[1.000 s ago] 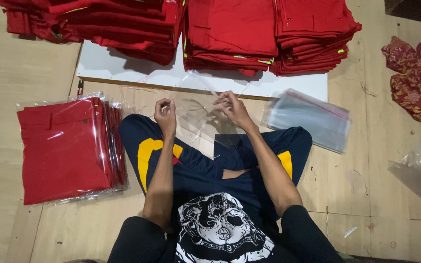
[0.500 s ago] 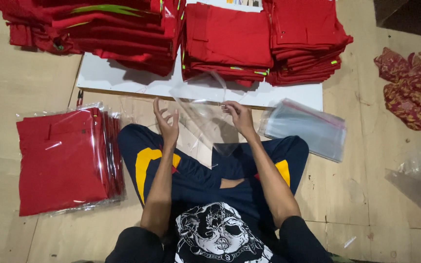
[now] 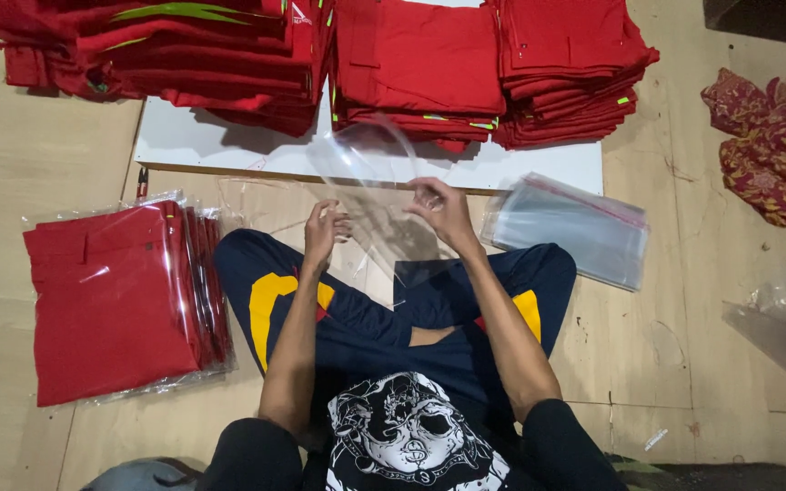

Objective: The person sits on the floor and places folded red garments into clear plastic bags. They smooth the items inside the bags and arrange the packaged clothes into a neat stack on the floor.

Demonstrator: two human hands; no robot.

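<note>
- Clear plastic bag [image 3: 370, 173] is being held up over the lap, above the floor, in front of the white board [image 3: 539, 168].
- Its left edge is being pinched by the left hand [image 3: 325, 232].
- Its right edge is being gripped by the right hand [image 3: 443, 211].
- Bagged red garments [image 3: 115, 300] are lying left; empty bags [image 3: 570, 229] right.
</note>
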